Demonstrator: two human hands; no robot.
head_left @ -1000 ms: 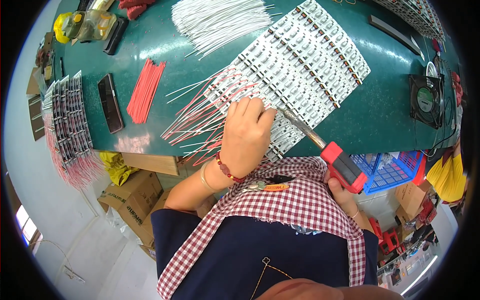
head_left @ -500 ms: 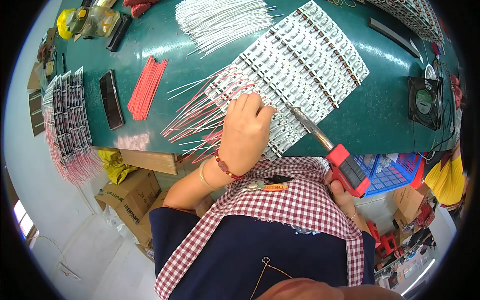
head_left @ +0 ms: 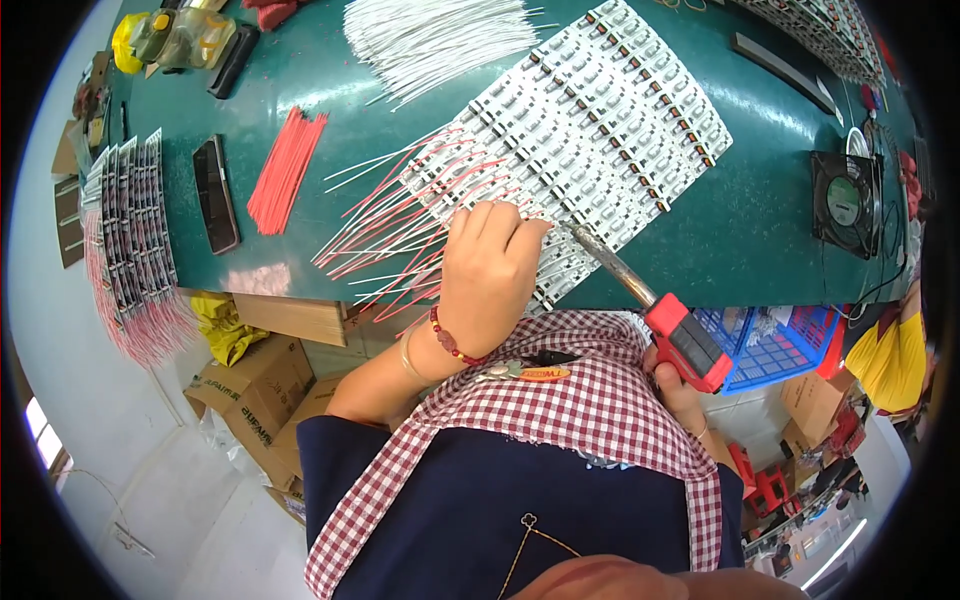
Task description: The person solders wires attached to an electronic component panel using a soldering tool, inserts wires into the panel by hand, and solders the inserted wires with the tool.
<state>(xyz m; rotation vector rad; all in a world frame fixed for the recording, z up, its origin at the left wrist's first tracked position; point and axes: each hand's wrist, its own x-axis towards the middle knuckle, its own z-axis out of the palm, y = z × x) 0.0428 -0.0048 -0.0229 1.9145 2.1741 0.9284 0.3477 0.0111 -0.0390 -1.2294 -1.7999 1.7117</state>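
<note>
A: Nearest first?

B: Checked apron (head_left: 560,400), up against the table edge. Off its right side, the right hand (head_left: 680,393), wrapped round the red-and-black handle of the soldering iron (head_left: 688,340).

A: Other hand?

B: Left hand (head_left: 488,268), back up, over the near part of the white board panel (head_left: 610,115). Fingers curled in, thumb next to the index finger. Fingertips partly hidden; can't tell if they pinch a wire. Red bead bracelet (head_left: 447,340) on that wrist.

A: Iron tip?

B: Shaft slants up-left over the panel, tip near the left thumb. Contact with the panel: can't tell.

A: Panel position?

B: Flat on the green table (head_left: 740,230), set at a slant, in front of the person. Loose red and white wires (head_left: 380,240) fan out past its left edge.

A: Around it?

B: Blue crate (head_left: 770,350) below the table edge, right. Left of the wires: red wire bundle (head_left: 287,172), then a phone (head_left: 215,195). Right, well apart from the panel: black fan (head_left: 845,205). Farther back, beside the panel's upper left: white wire bundle (head_left: 440,40).
</note>
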